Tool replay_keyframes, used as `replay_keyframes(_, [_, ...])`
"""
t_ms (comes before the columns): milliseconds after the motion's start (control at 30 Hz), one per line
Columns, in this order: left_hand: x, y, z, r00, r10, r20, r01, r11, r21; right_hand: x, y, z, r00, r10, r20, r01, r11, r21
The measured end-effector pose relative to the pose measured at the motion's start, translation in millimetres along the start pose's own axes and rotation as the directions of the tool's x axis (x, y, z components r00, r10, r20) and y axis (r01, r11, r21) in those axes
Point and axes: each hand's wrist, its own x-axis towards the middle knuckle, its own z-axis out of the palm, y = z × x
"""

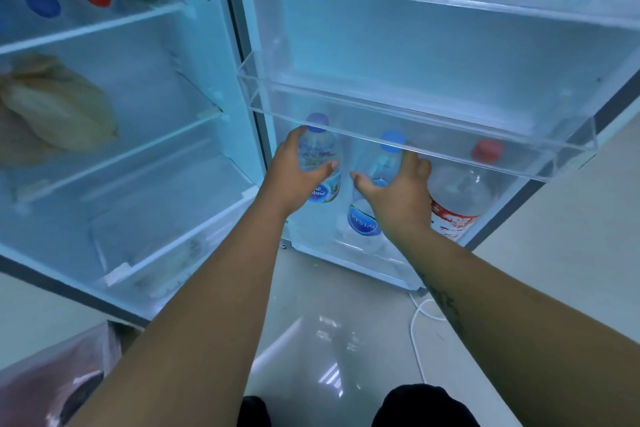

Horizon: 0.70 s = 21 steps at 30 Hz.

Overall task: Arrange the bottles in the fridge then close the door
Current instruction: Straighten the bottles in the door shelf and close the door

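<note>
Left hand [300,173] gripping blue-capped bottle [320,163], right hand [394,189] curled around "KYSTAL"-labelled bottle [372,198] beside red-capped bottle [462,191].

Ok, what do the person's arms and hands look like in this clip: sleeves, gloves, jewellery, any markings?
Both forearms are bare, with no sleeves in view. The left hand and right hand wear no gloves, and no rings or watch are visible. The right forearm carries a dark tattoo along its inner side; its design is too blurred to make out.
</note>
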Motion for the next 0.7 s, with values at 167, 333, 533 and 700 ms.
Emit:
replay_keyframes(167, [-7.7,16.1,0.1,1.000,-0.016,-0.005,0.017,0.999,0.027,-6.8,-11.6,-22.2,0.996,-0.078,0.054,0.088,0.974,-0.209])
replay_keyframes(333, [-45.0,51.9,21.4,0.921,0.250,-0.299,-0.111,0.903,0.415,-19.3,12.6,-63.6,0.954,-0.267,-0.136,0.218,0.930,-0.295])
replay_keyframes(533, [-49.0,62.5,62.8,0.985,0.172,-0.011,-0.167,0.968,0.187,-22.3,43.5,-75.8,0.962,-0.064,-0.264,0.039,0.994,-0.099])
replay_keyframes(700, [-39.6,64.9,75.9,0.998,0.038,0.041,-0.042,0.994,0.097,-16.1,57.2,-78.3,0.984,0.034,-0.173,-0.034,0.999,0.002])
